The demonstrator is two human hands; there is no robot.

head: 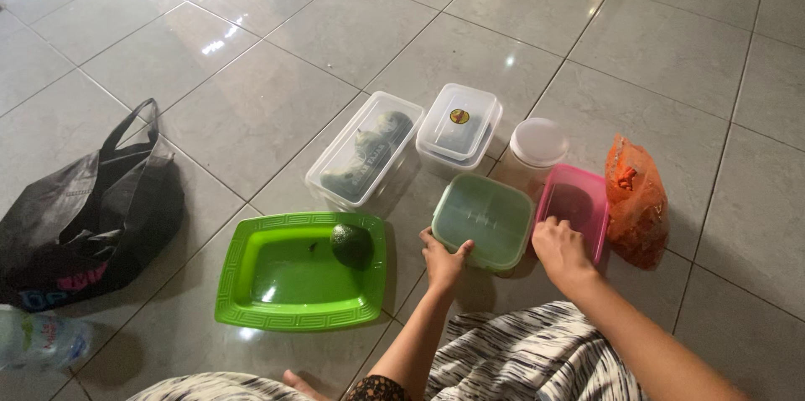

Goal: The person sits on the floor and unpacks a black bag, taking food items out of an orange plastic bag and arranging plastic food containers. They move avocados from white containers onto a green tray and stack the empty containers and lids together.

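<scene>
Far left on the tiled floor [251, 99]: a water bottle [38, 338] and a slumped black bag [92, 216]. Next, a green tray [285, 283] with a dark avocado [350, 244] in its far right corner. Behind it, a long clear box [365, 149] with green fruit inside, then a smaller clear box [459, 126]. Left hand [443, 261] grasping the near left corner of the green-lidded box [485, 221]. Right hand [562, 252] loosely curled, fingertips resting on the pink box [579, 200], just beside the green one. Behind these, a round white-lidded tub [537, 145]. Far right, an orange plastic bag [637, 195].
</scene>
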